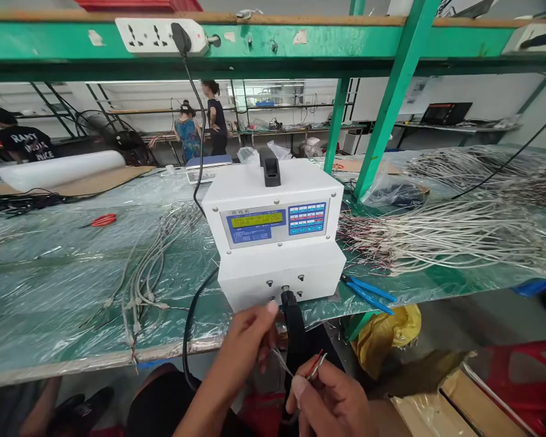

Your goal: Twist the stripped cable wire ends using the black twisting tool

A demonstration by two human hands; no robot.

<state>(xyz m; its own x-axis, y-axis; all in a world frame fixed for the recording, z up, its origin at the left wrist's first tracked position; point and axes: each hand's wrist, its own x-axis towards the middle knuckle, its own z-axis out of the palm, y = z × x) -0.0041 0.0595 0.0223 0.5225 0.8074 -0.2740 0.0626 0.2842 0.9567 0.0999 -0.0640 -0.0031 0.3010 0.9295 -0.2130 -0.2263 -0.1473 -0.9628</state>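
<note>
My right hand [330, 397] is closed in a pinch on a cable, with red, white and green wire ends [317, 365] sticking out above the fingertips. My left hand [255, 334] is curled just in front of the machine's lower face. Thin pale strands [281, 362] run between the two hands; what the left fingers grip is hidden. Behind both hands stands a white wire-twisting machine [279, 264] with a lit yellow-green display [258, 219] and a blue keypad [306, 218]. From its front, a black fitting [289, 298] sticks out, and a black strap-like piece hangs below it.
To the right lie a large pile of white cables [455, 240] and blue-handled pliers [370, 292]. A smaller cable bundle [152, 261] and red-handled scissors [104, 220] lie left. A green post [391, 100] rises behind; a black power cord [202, 133] hangs down. People are in the background.
</note>
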